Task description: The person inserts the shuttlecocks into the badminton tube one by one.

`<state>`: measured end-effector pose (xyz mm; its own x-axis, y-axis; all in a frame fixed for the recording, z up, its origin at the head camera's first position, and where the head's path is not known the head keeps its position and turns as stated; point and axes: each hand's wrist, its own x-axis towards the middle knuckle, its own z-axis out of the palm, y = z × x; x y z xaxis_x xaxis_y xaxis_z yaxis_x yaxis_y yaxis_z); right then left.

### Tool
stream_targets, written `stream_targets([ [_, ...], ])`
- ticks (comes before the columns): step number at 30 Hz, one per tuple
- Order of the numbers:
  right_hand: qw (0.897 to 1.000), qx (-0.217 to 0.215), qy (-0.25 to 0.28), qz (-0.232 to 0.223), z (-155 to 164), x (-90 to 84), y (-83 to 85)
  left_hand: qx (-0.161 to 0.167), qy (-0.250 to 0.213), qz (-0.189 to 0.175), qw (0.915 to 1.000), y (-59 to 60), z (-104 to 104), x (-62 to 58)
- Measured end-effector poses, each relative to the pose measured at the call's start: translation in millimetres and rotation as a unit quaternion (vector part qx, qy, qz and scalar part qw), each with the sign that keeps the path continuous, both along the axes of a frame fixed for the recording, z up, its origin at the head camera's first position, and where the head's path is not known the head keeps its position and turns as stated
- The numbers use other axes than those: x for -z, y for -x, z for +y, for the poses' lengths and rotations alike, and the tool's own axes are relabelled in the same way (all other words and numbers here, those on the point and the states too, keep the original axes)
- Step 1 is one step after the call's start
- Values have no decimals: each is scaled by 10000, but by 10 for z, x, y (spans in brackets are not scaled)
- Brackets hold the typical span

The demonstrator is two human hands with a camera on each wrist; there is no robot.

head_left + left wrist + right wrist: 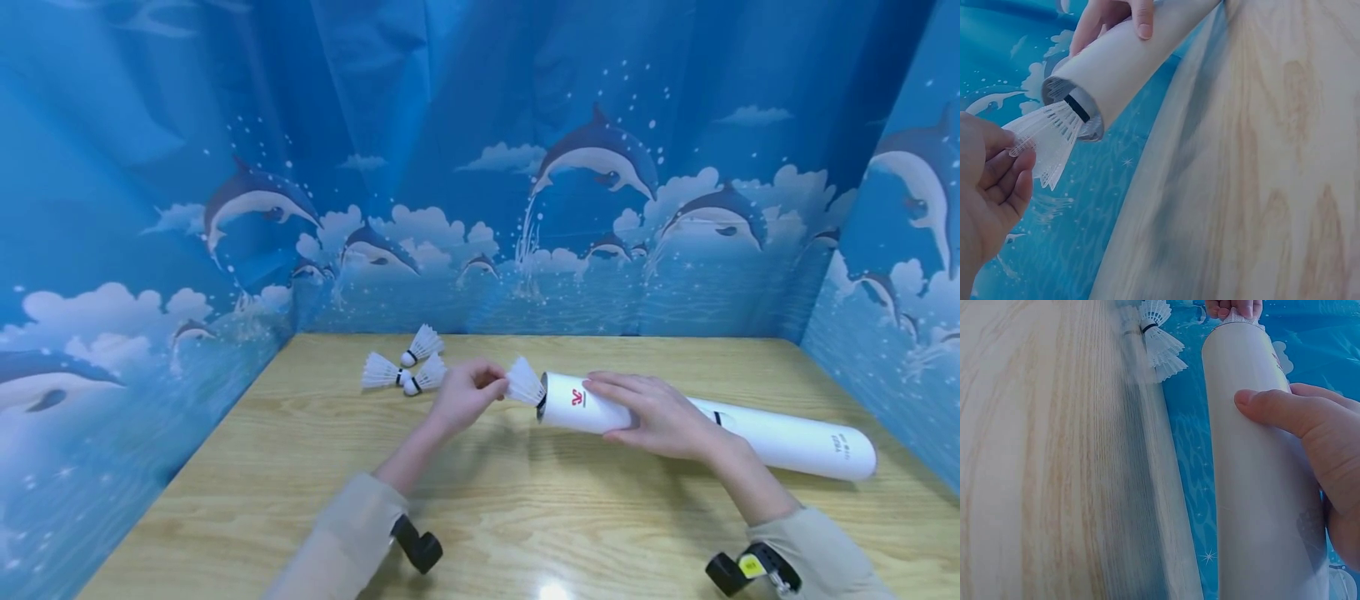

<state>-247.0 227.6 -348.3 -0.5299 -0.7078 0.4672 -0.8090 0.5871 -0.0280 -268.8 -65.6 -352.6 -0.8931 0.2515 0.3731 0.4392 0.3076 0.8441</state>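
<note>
My left hand (467,392) pinches the feathery skirt of a white shuttlecock (525,382) between thumb and fingers. The shuttlecock's black-banded end sits inside the mouth of a long white tube (1124,69), while its skirt sticks out. My right hand (656,414) grips that tube from above near its open end, thumb on one side, as the right wrist view also shows. The tube lies slanted across the right half of the table, a red logo near its mouth. The rounded base of the shuttlecock is hidden within the tube.
Three more shuttlecocks lie in a cluster at the back left of the wooden table (300,467): one behind (424,343), one at left (381,372) and one at right (427,375). A blue dolphin-print curtain (450,167) encloses the back and sides.
</note>
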Motion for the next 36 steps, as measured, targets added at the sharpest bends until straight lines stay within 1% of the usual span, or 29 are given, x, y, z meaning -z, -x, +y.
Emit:
stream_targets([
  [6, 10000, 18, -1, -55, 2, 3, -2, 208, 209, -308, 9991, -30, 51, 20],
  [11, 9999, 37, 8, -105, -2, 2, -6, 332, 337, -458, 9978, -27, 92, 33],
  [17, 9998, 69, -23, -174, -2, 6, -8, 454, 357, -425, 9974, -26, 149, 85],
  [20, 9998, 103, -39, -188, -2, 7, -8, 468, 353, -367, 9976, -34, 184, 103],
  [23, 9997, 131, -42, -207, -2, 8, -8, 426, 356, -403, 9976, -42, 218, 110],
  [28, 9996, 161, -58, -218, 5, 17, -10, 405, 356, -577, 9969, -56, 261, 111],
  [33, 9998, 133, -34, -151, 14, 19, -5, 370, 411, -795, 9953, -97, 308, 88],
  [36, 9999, 121, -18, -111, 17, 16, 1, 304, 373, -793, 9957, -112, 324, 87],
])
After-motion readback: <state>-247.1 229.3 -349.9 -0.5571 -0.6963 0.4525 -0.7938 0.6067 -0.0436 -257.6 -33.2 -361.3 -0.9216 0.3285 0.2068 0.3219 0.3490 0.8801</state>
